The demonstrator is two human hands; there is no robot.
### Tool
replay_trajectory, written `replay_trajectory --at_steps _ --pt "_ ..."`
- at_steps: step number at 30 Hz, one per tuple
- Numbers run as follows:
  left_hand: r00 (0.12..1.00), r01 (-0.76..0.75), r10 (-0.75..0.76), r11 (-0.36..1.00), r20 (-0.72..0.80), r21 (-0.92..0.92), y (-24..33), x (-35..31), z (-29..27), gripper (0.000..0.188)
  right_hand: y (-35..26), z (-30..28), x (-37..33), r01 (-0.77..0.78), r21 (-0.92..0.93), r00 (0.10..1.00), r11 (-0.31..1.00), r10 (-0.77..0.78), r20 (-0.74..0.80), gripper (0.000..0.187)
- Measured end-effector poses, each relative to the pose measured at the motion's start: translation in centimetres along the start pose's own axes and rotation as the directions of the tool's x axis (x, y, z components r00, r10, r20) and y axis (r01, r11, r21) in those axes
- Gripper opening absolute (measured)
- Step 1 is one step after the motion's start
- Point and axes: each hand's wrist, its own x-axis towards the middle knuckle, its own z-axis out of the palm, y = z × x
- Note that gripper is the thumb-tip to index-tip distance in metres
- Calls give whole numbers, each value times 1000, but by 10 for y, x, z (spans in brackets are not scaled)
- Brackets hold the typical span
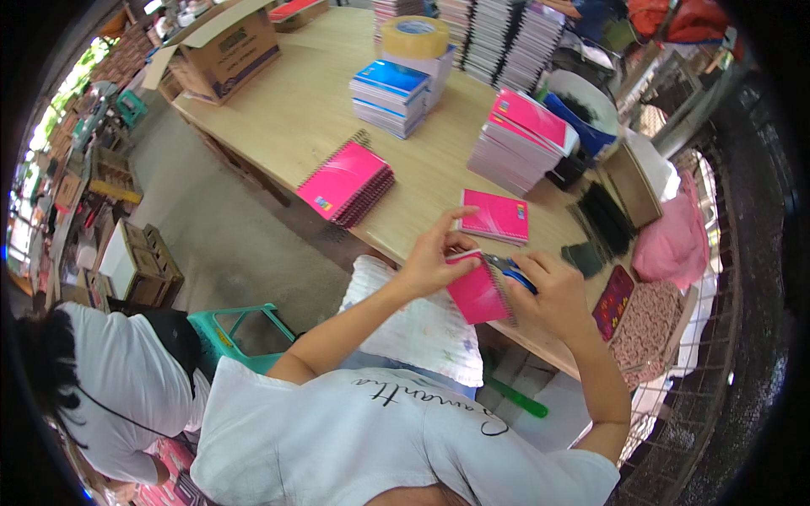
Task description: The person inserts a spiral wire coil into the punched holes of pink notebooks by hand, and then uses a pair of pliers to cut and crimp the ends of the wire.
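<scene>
My left hand (432,260) pinches the upper edge of a small pink spiral notebook (474,297), tilted over the table's near edge. My right hand (553,295) is wrapped round blue-handled pliers (516,275), whose metal jaws meet the notebook's top corner, at the end of its wire coil. Just beyond my hands a pink notebook block (498,218) lies flat on the table. Left of it sits a stack of coil-bound pink notebooks (348,181). A white patterned cloth (413,316) covers my lap beneath the left hand.
Pink-covered stacks (519,139), a blue-covered stack (390,94) and a tape roll (415,37) stand farther back. Dark wire coils (603,218) and a red patterned phone-like object (613,302) lie right. A cardboard box (224,55) is far left. Another person (135,379) sits left, near a green stool (240,333).
</scene>
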Motion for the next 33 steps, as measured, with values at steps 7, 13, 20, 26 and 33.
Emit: replay_trajectory --at_steps 7,13,20,26,33 --pt "891 -105 220 951 -397 290 64 -13 -49 33 4 6 -25 -176 343 911 923 285 -298 30" --pt "749 -141 434 842 -500 520 128 8 -164 19 46 46 -72 -368 284 886 885 427 -183 32" --pt "886 -458 130 378 444 804 93 92 -178 4 58 80 -73 -379 -4 908 925 371 -193 38" --pt "805 -584 121 339 581 738 49 105 -189 6 59 86 -74 -383 12 898 924 375 -231 45" --pt "818 -496 483 317 313 808 75 93 -162 21 52 90 -71 -443 -55 865 895 410 -289 46"
